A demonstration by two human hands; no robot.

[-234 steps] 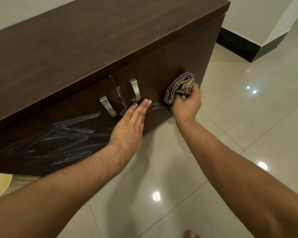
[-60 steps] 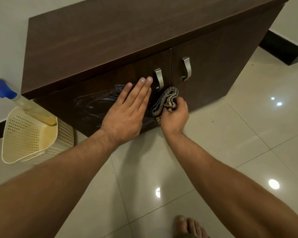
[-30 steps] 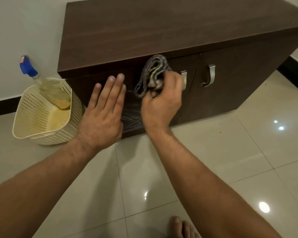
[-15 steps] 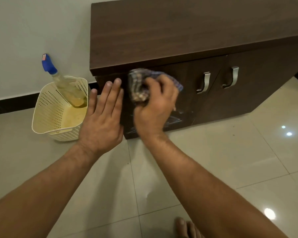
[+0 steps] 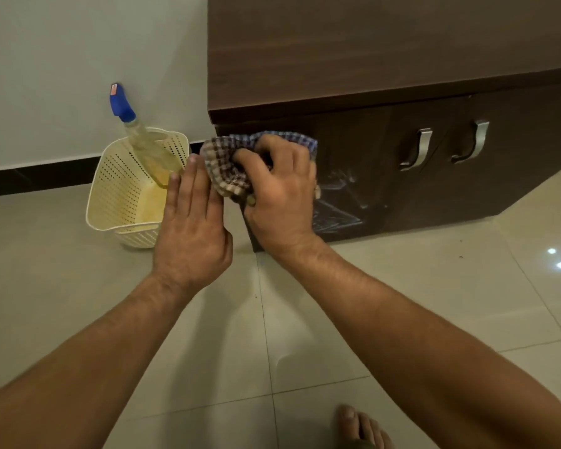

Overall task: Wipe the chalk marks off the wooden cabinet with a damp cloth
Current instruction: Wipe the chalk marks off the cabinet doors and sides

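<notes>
Your right hand (image 5: 279, 196) grips the bunched blue-and-brown checked cotton cloth (image 5: 230, 166); its fingers (image 5: 272, 147) are curled over the wad and press it against the upper left corner of the front of the dark brown wooden cabinet (image 5: 370, 43). Your left hand (image 5: 191, 222) lies flat just beside the cloth, fingers straight and together, holding nothing; whether its palm bears on the cabinet's edge cannot be told.

Pale scribbled chalk marks (image 5: 337, 205) show on the left door, to the right of and below your right hand, between it and the two brushed-metal handles (image 5: 416, 149); that patch is judged the work left to clear.

Handling: the cloth is soft, light and limp; being damp, it will likely drag on the smooth door face rather than glide. Hold it at the middle of the wad, palm behind, loose corners tucked under; a trailing corner only smears. Turn a clean fold outward once a face loads with chalk. The door panel is rigid but hinged; expect it to take firm pressure.

A cream perforated plastic basket (image 5: 110, 189) holding a blue-capped spray bottle (image 5: 136, 134) stands on the glossy tiled floor (image 5: 402, 286), left of the cabinet.
</notes>
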